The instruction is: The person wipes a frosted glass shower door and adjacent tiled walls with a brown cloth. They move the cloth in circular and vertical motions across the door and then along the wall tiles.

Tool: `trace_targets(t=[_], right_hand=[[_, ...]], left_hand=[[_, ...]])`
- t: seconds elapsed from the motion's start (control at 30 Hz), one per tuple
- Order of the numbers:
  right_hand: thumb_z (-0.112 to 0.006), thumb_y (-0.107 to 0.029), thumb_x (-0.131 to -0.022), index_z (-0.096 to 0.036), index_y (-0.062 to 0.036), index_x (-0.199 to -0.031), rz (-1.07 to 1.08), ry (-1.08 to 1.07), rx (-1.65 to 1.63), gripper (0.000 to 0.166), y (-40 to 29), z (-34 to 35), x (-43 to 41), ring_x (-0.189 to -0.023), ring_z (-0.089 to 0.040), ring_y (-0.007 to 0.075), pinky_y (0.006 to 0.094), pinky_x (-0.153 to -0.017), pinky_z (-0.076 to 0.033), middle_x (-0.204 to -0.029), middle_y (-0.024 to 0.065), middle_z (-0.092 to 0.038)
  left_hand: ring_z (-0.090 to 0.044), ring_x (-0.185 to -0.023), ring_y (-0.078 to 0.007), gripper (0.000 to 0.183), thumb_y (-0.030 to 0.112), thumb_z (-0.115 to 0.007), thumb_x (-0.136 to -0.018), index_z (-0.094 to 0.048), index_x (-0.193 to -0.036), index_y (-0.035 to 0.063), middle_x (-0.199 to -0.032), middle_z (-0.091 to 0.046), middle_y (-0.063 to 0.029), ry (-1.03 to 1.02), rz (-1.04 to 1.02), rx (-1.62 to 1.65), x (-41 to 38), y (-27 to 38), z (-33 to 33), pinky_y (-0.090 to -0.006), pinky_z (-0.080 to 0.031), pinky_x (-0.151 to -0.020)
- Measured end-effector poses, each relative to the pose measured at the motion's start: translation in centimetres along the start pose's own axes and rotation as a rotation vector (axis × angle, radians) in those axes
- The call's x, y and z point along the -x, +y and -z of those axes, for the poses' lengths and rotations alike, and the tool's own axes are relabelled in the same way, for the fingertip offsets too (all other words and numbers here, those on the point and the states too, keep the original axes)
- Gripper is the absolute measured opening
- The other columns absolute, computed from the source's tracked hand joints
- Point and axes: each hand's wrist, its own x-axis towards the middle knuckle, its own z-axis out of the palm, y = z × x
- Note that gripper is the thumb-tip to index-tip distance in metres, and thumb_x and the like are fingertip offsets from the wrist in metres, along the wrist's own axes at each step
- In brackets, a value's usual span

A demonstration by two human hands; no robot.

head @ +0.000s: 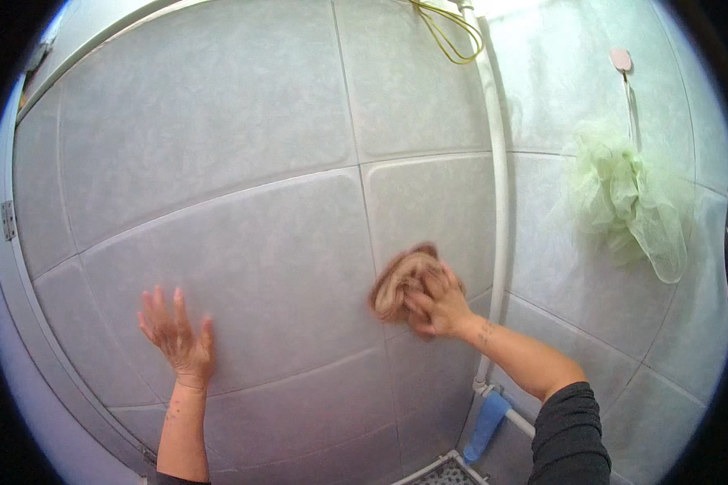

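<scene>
My right hand (440, 302) presses a crumpled brown cloth (400, 282) against the grey tiled wall (267, 254), just left of a white vertical pipe (498, 182). Hand and cloth are slightly blurred. Over to the left, my left hand (179, 336) is held up at the same wall with its fingers spread and nothing in it. Whether its palm touches the tile I cannot tell.
A pale green mesh bath pouf (625, 194) hangs from a pink wall hook (621, 60) on the right. Yellow-green cord (455, 36) loops near the pipe's top. Below are a blue cloth (486, 427) and a white-framed rack (449, 470). A hinged door frame (12, 242) stands left.
</scene>
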Motion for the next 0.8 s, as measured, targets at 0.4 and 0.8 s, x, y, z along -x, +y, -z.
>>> trace_targets(t=[0.4, 0.8], right_hand=[[-0.051, -0.051, -0.084, -0.026, -0.0137, -0.146, -0.628, 0.444, 0.056, 0.077, 14.5, 6.4, -16.2, -0.137, -0.023, 0.0398, 0.0505, -0.111, -0.024, -0.148, 0.0240, -0.022], [-0.071, -0.037, -0.073, -0.036, -0.0358, -0.139, -0.113, -0.110, -0.026, 0.075, -1.4, -0.5, 0.3, -0.140, -0.017, 0.0336, 0.0511, -0.113, -0.018, -0.153, 0.0094, -0.017]], left_hand=[[-0.023, -0.140, -0.0303, 0.054, 0.043, -0.044, -0.091, -0.039, -0.141, 0.0208, -0.149, -0.032, -0.0086, -0.017, -0.079, -0.018, -0.6, 0.8, 0.1, -0.0514, -0.012, -0.112], [-0.021, -0.141, -0.0305, 0.056, 0.042, -0.043, -0.090, -0.038, -0.141, 0.0191, -0.151, -0.028, -0.0087, -0.084, -0.068, -0.054, 0.1, 0.1, 0.5, -0.0536, -0.011, -0.111]])
